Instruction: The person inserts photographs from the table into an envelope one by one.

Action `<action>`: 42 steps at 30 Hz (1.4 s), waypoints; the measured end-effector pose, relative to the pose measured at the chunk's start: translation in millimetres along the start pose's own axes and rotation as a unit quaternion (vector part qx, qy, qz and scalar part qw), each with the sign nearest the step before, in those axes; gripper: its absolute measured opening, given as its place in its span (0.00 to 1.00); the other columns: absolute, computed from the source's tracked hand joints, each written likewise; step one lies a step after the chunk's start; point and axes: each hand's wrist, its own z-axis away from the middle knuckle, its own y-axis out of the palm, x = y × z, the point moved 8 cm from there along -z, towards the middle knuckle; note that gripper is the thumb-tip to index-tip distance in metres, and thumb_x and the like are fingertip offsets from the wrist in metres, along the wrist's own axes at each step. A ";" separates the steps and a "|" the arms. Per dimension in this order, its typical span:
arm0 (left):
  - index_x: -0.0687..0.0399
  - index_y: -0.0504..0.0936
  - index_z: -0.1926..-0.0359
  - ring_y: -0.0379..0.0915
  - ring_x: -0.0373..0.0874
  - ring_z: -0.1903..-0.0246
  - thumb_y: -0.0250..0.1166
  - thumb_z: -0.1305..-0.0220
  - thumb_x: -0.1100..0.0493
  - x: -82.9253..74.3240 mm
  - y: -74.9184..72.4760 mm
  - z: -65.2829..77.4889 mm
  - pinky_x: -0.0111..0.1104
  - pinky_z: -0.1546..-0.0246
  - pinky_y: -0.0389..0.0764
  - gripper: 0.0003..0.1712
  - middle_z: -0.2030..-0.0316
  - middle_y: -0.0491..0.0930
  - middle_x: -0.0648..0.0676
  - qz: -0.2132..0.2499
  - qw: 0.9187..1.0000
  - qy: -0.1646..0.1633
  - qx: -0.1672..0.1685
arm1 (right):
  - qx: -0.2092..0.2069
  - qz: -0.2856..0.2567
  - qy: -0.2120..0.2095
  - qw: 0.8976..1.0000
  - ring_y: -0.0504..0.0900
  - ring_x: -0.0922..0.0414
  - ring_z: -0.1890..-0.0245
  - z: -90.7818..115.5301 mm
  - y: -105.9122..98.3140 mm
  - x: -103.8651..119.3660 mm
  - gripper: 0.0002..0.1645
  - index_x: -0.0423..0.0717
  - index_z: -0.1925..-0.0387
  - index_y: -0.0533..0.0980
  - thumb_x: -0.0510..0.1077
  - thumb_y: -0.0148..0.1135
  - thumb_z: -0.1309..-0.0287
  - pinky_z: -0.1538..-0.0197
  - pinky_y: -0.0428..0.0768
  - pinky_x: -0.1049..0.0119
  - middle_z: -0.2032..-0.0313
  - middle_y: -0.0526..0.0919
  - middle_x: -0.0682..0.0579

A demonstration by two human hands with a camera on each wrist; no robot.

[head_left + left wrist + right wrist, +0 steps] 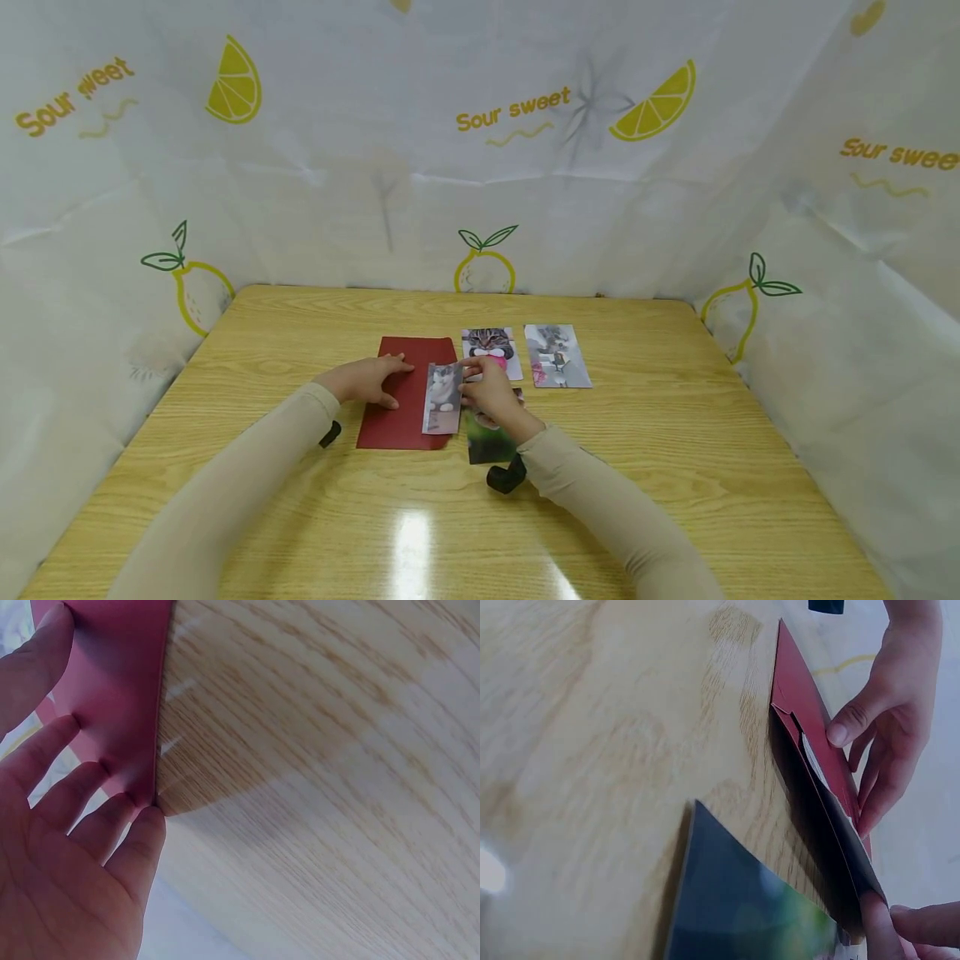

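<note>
A red envelope lies on the table in front of the person. The left hand rests on its left part, fingers spread; the left wrist view shows the fingertips pressing the red envelope. A grey cat photo stands at the envelope's right side, partly in its opening. The right hand pinches the photo's right edge between thumb and fingers. In the right wrist view, the pinching fingers are at the lower right, by the envelope's raised edge. A green photo lies under the right hand, partly hidden.
Behind the right hand lies a tabby cat photo, and right of it a pale photo. The wooden table meets a white lemon-printed cloth at the back and sides. Black wrist mounts sit under the forearms.
</note>
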 end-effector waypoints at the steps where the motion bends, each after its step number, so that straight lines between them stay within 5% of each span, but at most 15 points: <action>1: 0.54 0.63 0.29 0.48 0.62 0.28 0.68 0.39 0.54 0.2 0.1 0.1 0.51 0.31 0.59 0.40 0.26 0.51 0.64 -0.001 1.000 0.000 0.000 | -0.003 0.005 -0.002 1.000 0.80 0.57 0.76 -0.1 0.1 0.8 0.22 0.45 0.42 0.73 0.32 0.59 0.37 0.86 0.58 0.68 0.55 0.74 0.47; 13: 0.54 0.63 0.29 0.47 0.62 0.27 0.69 0.39 0.53 -1.2 0.2 -0.7 0.51 0.30 0.59 0.40 0.26 0.51 0.64 0.002 1.000 -0.001 0.003 | -0.023 0.020 -0.018 0.999 0.79 0.59 0.75 -4.7 7.2 5.0 0.23 0.38 0.45 0.74 0.27 0.61 0.43 0.68 0.84 0.67 0.57 0.76 0.41; 25: 0.56 0.64 0.29 0.48 0.62 0.28 0.69 0.39 0.54 -1.9 -1.9 1.2 0.51 0.31 0.60 0.40 0.26 0.51 0.65 0.006 1.000 0.003 0.001 | -0.027 -0.023 -0.017 0.999 0.73 0.61 0.76 -10.8 15.7 3.8 0.22 0.35 0.46 0.73 0.24 0.58 0.44 0.75 0.78 0.73 0.63 0.74 0.44; 42: 0.56 0.64 0.29 0.48 0.62 0.28 0.68 0.39 0.55 -2.2 -1.4 0.8 0.51 0.31 0.59 0.39 0.26 0.51 0.65 0.007 1.000 0.003 0.004 | -0.020 -0.035 -0.005 0.999 0.74 0.59 0.74 -14.5 19.3 0.7 0.20 0.35 0.48 0.74 0.23 0.54 0.41 0.71 0.80 0.69 0.66 0.74 0.47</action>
